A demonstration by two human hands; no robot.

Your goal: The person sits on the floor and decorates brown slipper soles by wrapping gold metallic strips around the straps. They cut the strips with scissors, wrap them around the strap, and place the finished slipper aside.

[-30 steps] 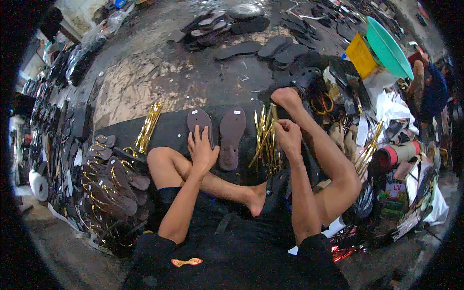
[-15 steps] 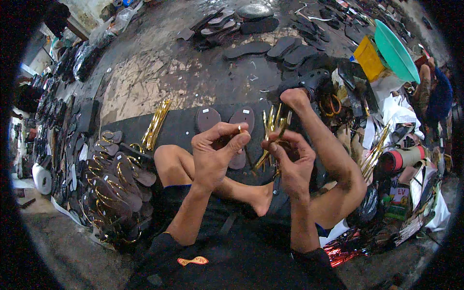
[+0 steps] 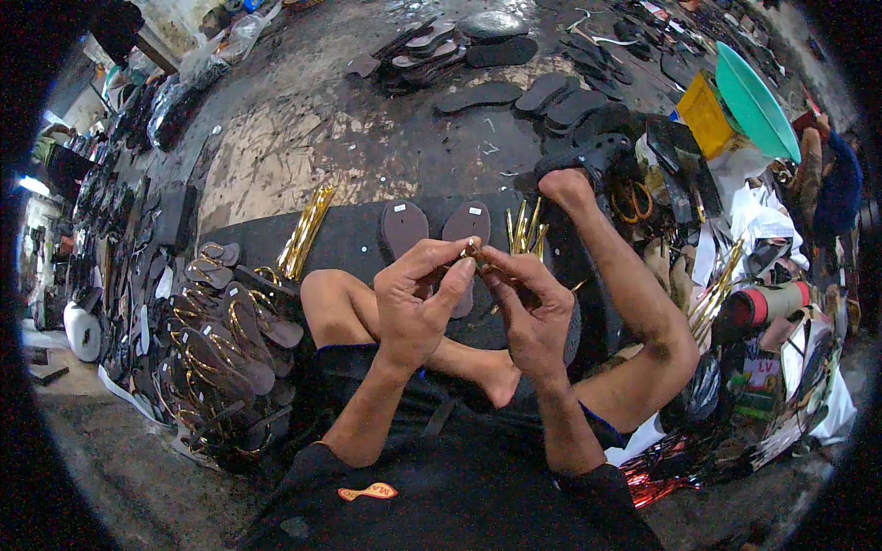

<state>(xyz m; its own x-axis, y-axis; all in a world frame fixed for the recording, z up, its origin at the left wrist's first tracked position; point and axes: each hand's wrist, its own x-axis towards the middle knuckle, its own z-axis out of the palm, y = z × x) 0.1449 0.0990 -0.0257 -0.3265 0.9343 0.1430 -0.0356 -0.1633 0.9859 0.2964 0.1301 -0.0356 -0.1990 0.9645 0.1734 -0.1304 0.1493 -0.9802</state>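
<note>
Far right: tilted round teal basin (image 3: pixel 757 103), yellow boxy container (image 3: pixel 706 115). Left hand (image 3: pixel 412 301), right hand (image 3: pixel 535 312) pinching small brownish piece (image 3: pixel 473 250); beyond, flat brown soles (image 3: pixel 404 229), shiny gold strips (image 3: pixel 306 232).

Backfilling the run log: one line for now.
left hand, right hand: fingertips together at small item, kind unclear | two brown sandal soles: on black mat, part-hidden | gold strips: both sides of soles

I see lettering on the sole-shaped badge (image 3: pixel 367 492) on the black shirt (image 3: pixel 459 500) and red letters on the pack (image 3: pixel 761 376) at right. White labels (image 3: pixel 399 209) mark both soles (image 3: pixel 405 236), too small for me to read.
</note>
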